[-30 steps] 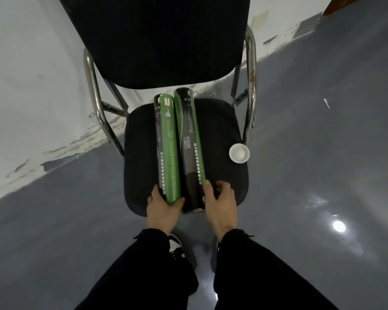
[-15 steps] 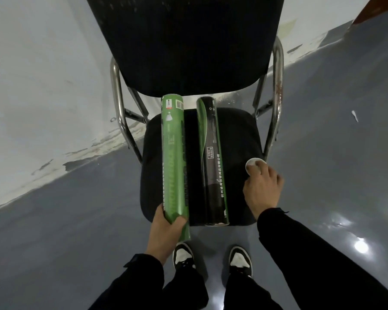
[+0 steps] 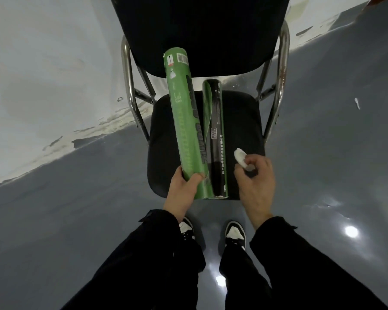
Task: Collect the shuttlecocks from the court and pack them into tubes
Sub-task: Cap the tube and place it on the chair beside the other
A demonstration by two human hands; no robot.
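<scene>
My left hand grips the near end of a green shuttlecock tube, which is lifted off the seat and points up toward the chair back. A second tube, black and green, lies lengthwise on the black chair seat just to its right. My right hand pinches a white round tube cap between fingers and thumb, above the seat's front right part and next to the lying tube.
The chair has chrome legs and a black backrest. It stands on a glossy grey floor near a white wall. A small white piece lies on the floor at the right. My two shoes stand below the seat.
My left hand has raised the green tube off the seat and tilted it upward. My right hand has picked the white cap up from the seat and brought it nearer.
</scene>
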